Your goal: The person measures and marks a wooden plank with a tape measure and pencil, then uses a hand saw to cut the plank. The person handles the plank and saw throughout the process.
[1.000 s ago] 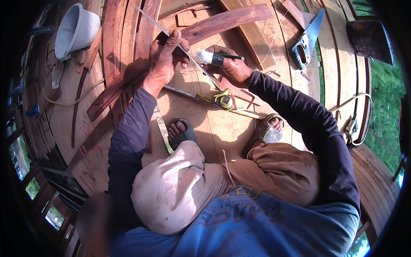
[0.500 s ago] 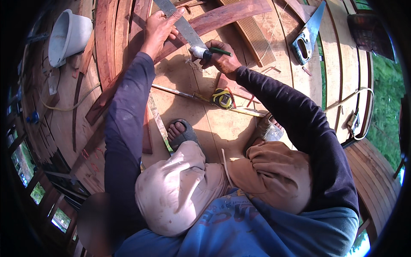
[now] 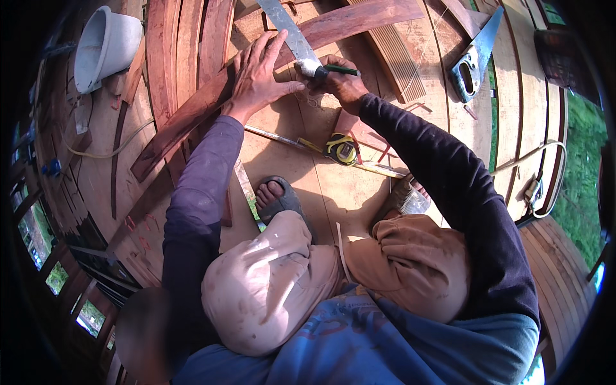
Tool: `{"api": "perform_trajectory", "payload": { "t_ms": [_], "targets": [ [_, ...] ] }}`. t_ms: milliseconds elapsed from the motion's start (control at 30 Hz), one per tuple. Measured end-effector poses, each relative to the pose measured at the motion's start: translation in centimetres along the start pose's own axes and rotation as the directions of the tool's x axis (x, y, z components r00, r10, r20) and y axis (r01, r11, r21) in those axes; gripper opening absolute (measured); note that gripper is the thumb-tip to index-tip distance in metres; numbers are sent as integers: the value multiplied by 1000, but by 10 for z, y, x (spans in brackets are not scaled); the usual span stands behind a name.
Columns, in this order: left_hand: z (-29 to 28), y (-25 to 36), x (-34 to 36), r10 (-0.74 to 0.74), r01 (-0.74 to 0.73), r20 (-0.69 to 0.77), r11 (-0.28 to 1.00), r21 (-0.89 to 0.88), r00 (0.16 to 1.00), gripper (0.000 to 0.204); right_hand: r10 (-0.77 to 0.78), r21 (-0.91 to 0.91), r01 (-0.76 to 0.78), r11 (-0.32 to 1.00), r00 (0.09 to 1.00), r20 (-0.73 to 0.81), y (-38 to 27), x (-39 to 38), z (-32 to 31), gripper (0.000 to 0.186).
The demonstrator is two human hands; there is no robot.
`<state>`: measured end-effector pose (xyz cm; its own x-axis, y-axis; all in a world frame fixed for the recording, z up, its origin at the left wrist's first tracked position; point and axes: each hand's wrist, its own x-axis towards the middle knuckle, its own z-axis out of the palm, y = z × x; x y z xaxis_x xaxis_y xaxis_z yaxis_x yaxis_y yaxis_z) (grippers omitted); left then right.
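Observation:
My right hand (image 3: pixel 344 85) is closed around the dark end of a flat metal blade (image 3: pixel 287 31) with a white-wrapped base (image 3: pixel 308 66). A green pencil-like stick (image 3: pixel 341 69) also sticks out of that hand. The blade slants up and left across a curved reddish-brown plank (image 3: pixel 369 17). My left hand (image 3: pixel 262 80) is open over the plank's middle, fingers spread and thumb pointing at the blade's base. Whether its palm touches the wood I cannot tell. Below my hands, a yellow and black tape measure (image 3: pixel 342 149) lies on the boards.
A handsaw (image 3: pixel 473 61) lies at the right, beyond a grooved board (image 3: pixel 398 67). A white bucket (image 3: pixel 106 51) stands far left beside several reddish planks (image 3: pixel 165 58). Cords (image 3: pixel 548 146) run along both sides. Gaps show between the floorboards (image 3: pixel 443 128).
My left hand has come off the metal blade and spread its fingers, coming slightly nearer. My right hand keeps its grip on the blade and the green stick. The whole view has shifted slightly.

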<state>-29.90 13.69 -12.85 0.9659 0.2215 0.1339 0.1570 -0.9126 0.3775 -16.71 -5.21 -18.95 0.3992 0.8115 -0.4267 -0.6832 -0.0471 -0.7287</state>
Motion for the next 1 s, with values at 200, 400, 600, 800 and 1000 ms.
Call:
{"api": "perform_trajectory", "payload": {
  "t_ms": [200, 400, 600, 800, 1000],
  "targets": [
    [3, 0, 4, -16, 16, 12, 1000, -22, 1000, 109, -7, -8, 7, 1000, 998, -54, -5, 5, 6, 17],
    [5, 11, 7, -51, 48, 50, 997, 63, 997, 106, 0, -22, -1, 1000, 999, -44, -7, 5, 5, 19],
    [4, 9, 7, -20, 19, 26, 999, 33, 999, 102, -13, -31, 13, 999, 1000, 18, -8, 4, 3, 19],
    [6, 6, 7, -2, 2, 17, 1000, 24, 1000, 101, -25, -60, 27, 998, 999, 28, -9, 7, 5, 16],
    [9, 3, 7, 2, -2, -5, 1000, 17, 1000, 100, -31, -84, 35, 996, 998, 52, -8, 8, 1, 8]
  ]
}}
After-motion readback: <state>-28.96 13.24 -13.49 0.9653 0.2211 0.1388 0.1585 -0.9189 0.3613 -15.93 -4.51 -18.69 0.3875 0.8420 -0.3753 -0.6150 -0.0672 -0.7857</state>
